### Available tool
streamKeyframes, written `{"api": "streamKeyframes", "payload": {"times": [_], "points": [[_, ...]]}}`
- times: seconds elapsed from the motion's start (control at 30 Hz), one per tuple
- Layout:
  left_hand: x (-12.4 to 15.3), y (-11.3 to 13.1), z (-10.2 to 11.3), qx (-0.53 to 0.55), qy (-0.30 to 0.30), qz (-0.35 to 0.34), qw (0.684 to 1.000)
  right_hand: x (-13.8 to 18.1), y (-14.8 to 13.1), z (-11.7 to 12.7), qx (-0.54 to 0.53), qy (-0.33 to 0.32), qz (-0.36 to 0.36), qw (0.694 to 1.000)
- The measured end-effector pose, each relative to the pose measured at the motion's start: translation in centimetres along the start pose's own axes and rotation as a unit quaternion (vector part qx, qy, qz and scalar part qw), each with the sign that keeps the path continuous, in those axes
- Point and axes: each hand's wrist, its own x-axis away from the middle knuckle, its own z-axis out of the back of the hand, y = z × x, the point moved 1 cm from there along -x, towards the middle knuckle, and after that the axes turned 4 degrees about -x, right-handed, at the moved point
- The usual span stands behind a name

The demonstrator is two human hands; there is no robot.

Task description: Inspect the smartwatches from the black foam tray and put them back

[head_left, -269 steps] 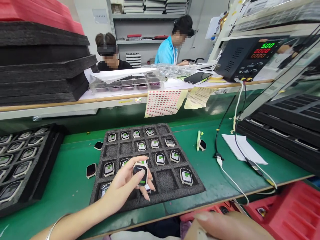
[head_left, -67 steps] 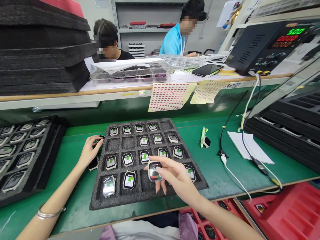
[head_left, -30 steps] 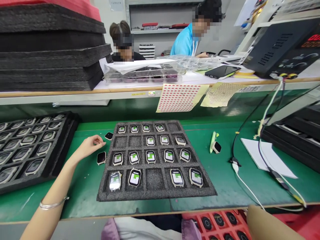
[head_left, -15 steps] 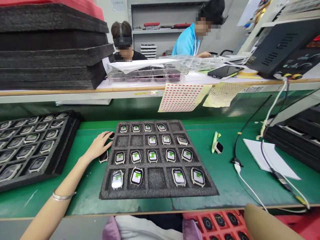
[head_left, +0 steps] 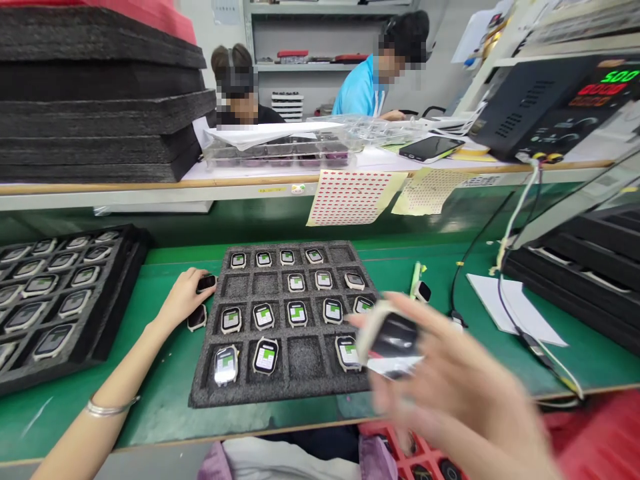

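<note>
In the head view my right hand (head_left: 450, 380), blurred by motion, grips a pale-framed smartwatch (head_left: 395, 337) with a dark, reflecting screen, held over the right front of a black foam tray (head_left: 305, 357). Several smartwatches without straps lie in the tray's pockets, many with lit white-and-green screens; some pockets hold none. Just left of the tray, my left hand (head_left: 183, 297) has its fingers closed on a dark-screened smartwatch (head_left: 206, 283). Below those fingers another dark smartwatch (head_left: 197, 318) rests on the green bench.
A second foam tray of watches (head_left: 65, 300) stands at left. Right of the middle tray are a green pen-like tool (head_left: 415, 280), another watch (head_left: 423, 291), white paper (head_left: 515, 310) and cables (head_left: 550, 353). A power supply (head_left: 560, 107) sits on the shelf. Two people work behind.
My right hand has come in from the lower right, bringing a smartwatch up over the tray. The left fingers have drawn together on the watch beside the tray. The view has shifted slightly.
</note>
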Motion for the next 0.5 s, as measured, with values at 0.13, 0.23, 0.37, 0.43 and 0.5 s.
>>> {"api": "streamKeyframes", "payload": {"times": [0.13,0.23,0.37,0.43,0.5], "points": [[-0.1,-0.6,-0.4,0.007,0.002,0.004,1.000,-3.8,2.6,-0.2,-0.033,0.011,-0.025,0.999],[-0.3,-0.8,-0.4,0.014,0.000,0.003,1.000,-4.6,4.6,0.1,-0.028,0.020,-0.032,0.999],[-0.3,-0.9,-0.3,0.018,0.000,0.008,1.000,-4.3,5.2,0.5,-0.039,0.006,-0.036,0.999],[-0.2,-0.9,-0.4,0.018,0.000,0.015,1.000,-4.2,5.0,0.4,-0.053,-0.002,-0.033,0.998],[-0.1,-0.9,-0.4,0.020,0.002,0.023,1.000,-4.3,4.9,0.2,-0.055,-0.001,-0.031,0.998]]}}
